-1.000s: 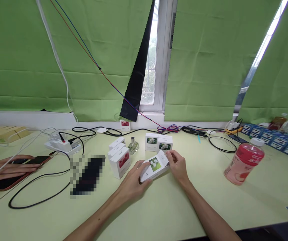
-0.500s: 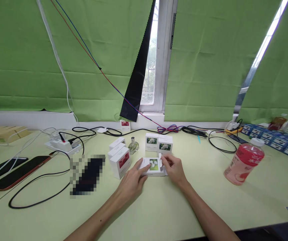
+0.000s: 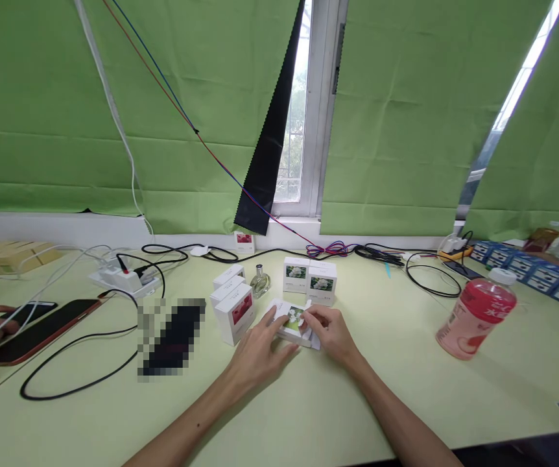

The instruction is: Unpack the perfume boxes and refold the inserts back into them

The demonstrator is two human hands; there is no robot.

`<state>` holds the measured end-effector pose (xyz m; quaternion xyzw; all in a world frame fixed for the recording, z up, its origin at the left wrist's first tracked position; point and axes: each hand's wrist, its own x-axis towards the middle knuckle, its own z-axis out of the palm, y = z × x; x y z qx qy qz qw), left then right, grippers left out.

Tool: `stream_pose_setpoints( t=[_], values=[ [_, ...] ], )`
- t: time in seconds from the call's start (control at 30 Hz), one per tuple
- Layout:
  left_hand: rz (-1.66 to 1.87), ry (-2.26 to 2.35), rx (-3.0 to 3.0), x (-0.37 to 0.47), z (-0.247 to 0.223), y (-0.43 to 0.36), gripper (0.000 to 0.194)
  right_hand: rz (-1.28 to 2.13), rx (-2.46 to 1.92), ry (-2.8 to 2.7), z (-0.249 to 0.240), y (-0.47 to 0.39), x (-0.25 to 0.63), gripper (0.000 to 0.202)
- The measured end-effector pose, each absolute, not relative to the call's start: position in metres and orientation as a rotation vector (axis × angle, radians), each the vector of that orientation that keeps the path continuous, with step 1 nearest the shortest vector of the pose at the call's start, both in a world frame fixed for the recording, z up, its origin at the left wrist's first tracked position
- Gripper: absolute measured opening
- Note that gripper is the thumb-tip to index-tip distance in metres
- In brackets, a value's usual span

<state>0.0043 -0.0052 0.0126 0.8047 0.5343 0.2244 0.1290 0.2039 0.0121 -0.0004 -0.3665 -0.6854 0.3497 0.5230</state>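
The flower-print carton lies on the table, between the two hands, with its right end unclosed. The carton is steadied by the left hand, which is not clenched: its fingers are spread and rested on the left part of the top panel. A small flap at the unclosed end appears to be pinched by the right hand; the exact fingertip contact is partly hidden. A lower end flap projects toward the near right. Caution: the thin card may be creased or torn at the fold if the small flap is pulled sideways. The top panel may be dented if excess pressure is applied by the left fingers; if too little is applied, the carton may be slid or twisted. The glass bottle and red-print cartons may be knocked by wide left-hand movement.
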Motion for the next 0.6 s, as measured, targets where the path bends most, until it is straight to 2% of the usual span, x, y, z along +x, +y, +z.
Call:
stream_pose_setpoints(
  t=[0.27,0.47,0.6],
  values=[
    [0.658,1.536,2.259,0.008,0.016,-0.008,0.059,1.223,-0.825,-1.628,0.004,0.009,0.194,0.047],
    [0.677,1.469,2.294,0.011,0.023,-0.012,0.031,1.266,-0.820,-1.604,0.007,0.007,0.194,0.052],
    [0.670,1.425,2.284,0.009,0.024,-0.011,0.032,1.247,-0.788,-1.576,0.008,0.008,0.195,0.047]
  ],
)
